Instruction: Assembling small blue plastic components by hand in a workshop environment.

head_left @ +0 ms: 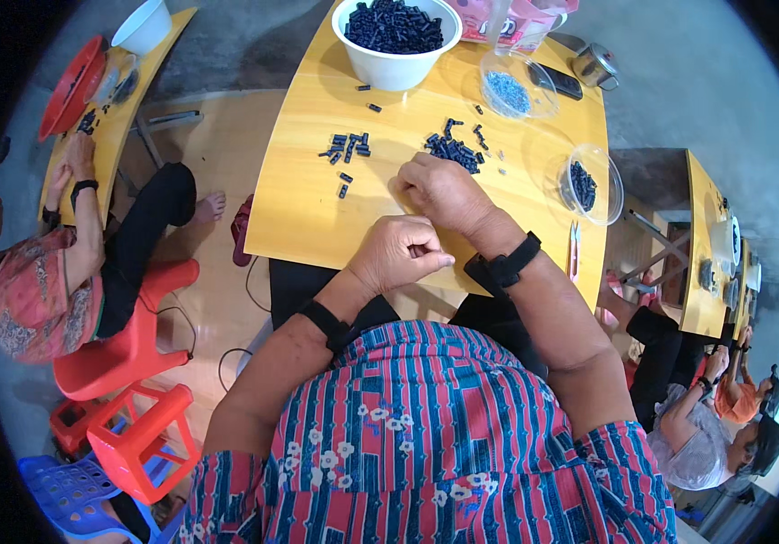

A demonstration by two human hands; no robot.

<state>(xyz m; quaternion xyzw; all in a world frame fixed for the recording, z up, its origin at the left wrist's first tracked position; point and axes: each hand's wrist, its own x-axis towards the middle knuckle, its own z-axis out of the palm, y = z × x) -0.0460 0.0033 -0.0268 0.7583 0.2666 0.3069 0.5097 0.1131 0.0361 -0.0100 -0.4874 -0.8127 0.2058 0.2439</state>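
My left hand (396, 254) is at the near edge of the yellow table, fingers curled in and thumb pointing right. Just beyond it, my right hand (445, 192) rests close to the tabletop with its fingers bent under. Whatever either hand may hold is hidden. Past my right hand lies a pile of small black cylindrical pieces (454, 152). A looser group of black pieces (348, 145) is spread to the left, with a couple of single ones nearer me. Right of my right forearm lies a slim pair of tweezers or snips (574, 249).
A white bowl (398, 72) heaped with black pieces stands at the back. Clear tubs hold small bluish bits (507, 92) and black pieces (583, 186). A dark phone-like object (561, 83), metal mug (595, 65) and pink bag (521, 23) sit behind. Other people work at side tables; red stools (145, 435) stand left.
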